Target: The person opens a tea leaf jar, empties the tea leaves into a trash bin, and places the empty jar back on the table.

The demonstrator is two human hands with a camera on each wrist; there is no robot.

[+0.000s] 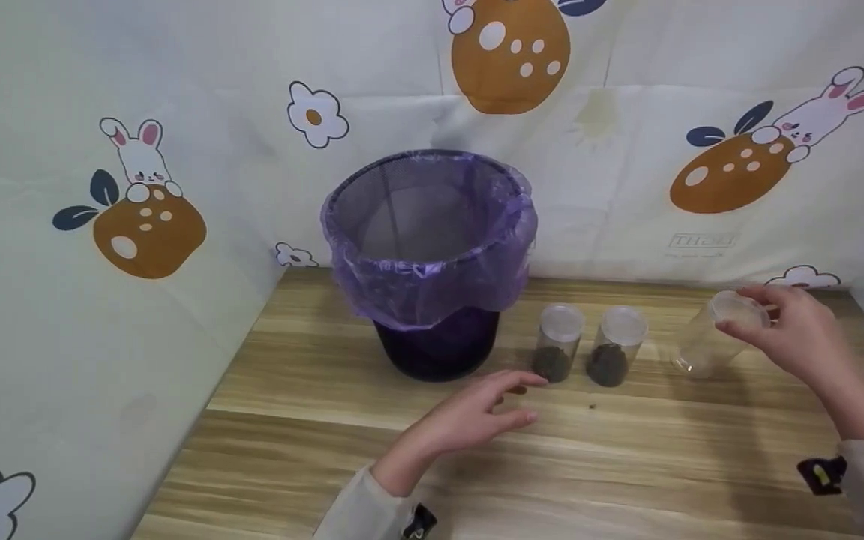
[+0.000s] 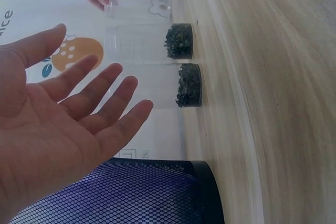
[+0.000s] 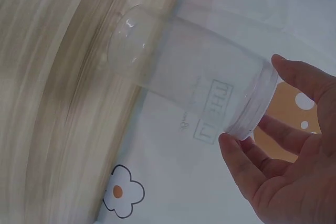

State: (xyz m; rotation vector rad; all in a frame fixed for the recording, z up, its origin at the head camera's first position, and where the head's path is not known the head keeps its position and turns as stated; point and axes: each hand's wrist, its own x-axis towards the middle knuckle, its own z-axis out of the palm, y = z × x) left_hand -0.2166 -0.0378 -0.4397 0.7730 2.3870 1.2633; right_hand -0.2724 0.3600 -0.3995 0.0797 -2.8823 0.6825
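My right hand grips a clear plastic jar by its lidded top, thumb on one side and fingers on the other. Nothing shows inside this jar, and it leans with its base at or just above the table. Two more clear jars stand upright to its left: the nearer one and the one beside the bin. Each has dark, leafy dried bits in its bottom and a whitish lid. My left hand is held over the table in front of them, palm showing, fingers spread, holding nothing.
A black mesh bin with a purple plastic liner stands left of the jars. The wooden table meets a patterned cloth wall at the back. A small dark crumb lies before the jars.
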